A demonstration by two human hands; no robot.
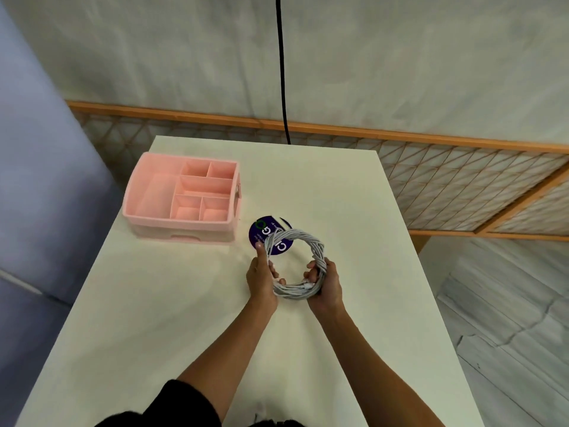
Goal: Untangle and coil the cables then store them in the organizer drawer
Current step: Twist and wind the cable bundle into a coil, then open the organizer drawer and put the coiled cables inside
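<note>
One cable coil (304,238) in L hand (261,280) + R hand (328,283) fingers (311,272)

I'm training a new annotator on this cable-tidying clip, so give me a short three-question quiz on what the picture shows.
1. True or false: the left hand and the right hand both hold the coil.
2. Where does the organizer stand relative to the coil? A) to the left and farther back B) to the right C) directly beneath it
3. Fill in: the round sticker on the table, partly hidden behind the coil, is ___ in colour.
Key: 1 true; 2 A; 3 purple.
</note>
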